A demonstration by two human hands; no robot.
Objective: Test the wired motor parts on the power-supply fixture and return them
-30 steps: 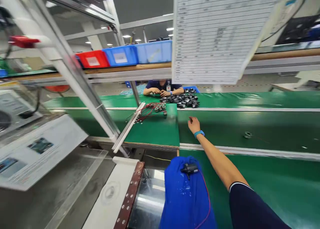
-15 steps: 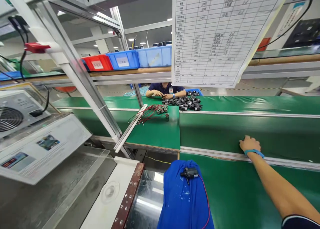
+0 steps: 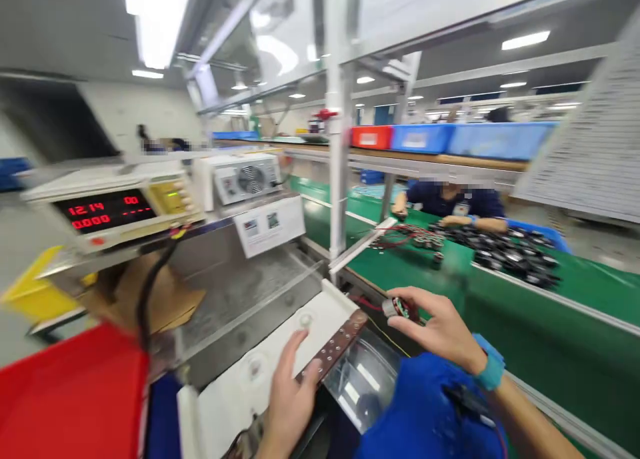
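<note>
My right hand (image 3: pixel 440 329), with a blue wristband, pinches a small round metal part (image 3: pixel 395 307) with coloured windings, held above the edge of a white fixture block (image 3: pixel 260 372). Beneath the right forearm lies a blue cloth (image 3: pixel 425 412) with a small black part (image 3: pixel 463 399) and red wire on it. My left hand (image 3: pixel 290 399) rests on the white fixture block beside a brown strip with rivets (image 3: pixel 333 349), fingers stretched out. A clear cover (image 3: pixel 367 379) sits just right of the strip.
A meter with red digits (image 3: pixel 107 209) and a fan unit (image 3: pixel 245 179) stand at left. A red bin (image 3: pixel 70 392) is at the lower left. Across the green conveyor (image 3: pixel 530 325) a co-worker (image 3: pixel 453 202) sits behind a pile of black parts (image 3: pixel 510 255). A metal post (image 3: pixel 337 159) rises ahead.
My right hand came back from the conveyor, now holding the small round part near the fixture. My view swung left. My left hand has come into view on the white block.
</note>
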